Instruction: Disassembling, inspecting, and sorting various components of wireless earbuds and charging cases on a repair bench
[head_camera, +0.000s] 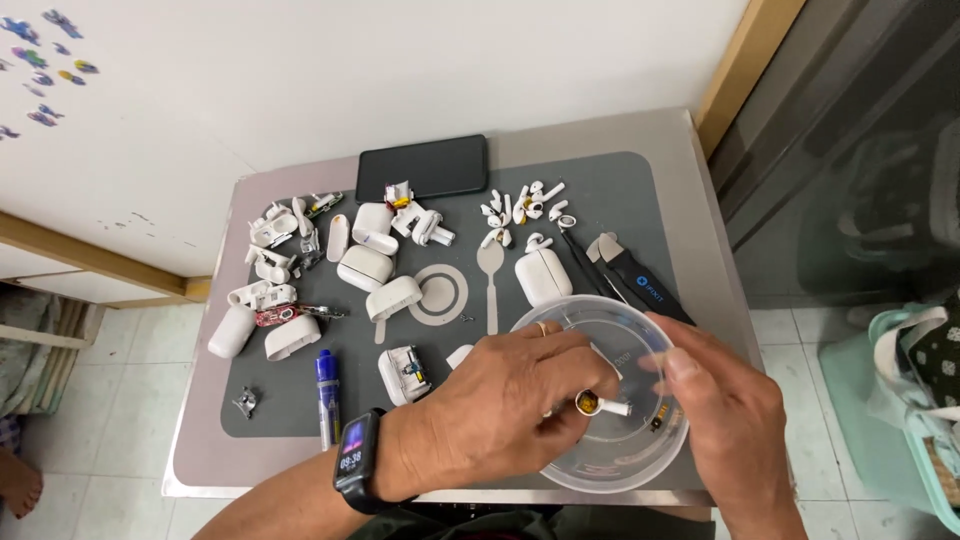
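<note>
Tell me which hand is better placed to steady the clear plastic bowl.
Probably the right hand: it rests by the clear bowl's right rim with fingers free, while the left hand pinches a white earbud.

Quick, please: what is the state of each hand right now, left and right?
Left hand: closed, pinching a small white earbud over the clear plastic bowl.
Right hand: fingers on the bowl's rim; whether it grips cannot be told.

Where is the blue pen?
In the head view, the blue pen lies on the grey mat, near its front left edge, just left of the left hand and its black wristwatch.
</note>
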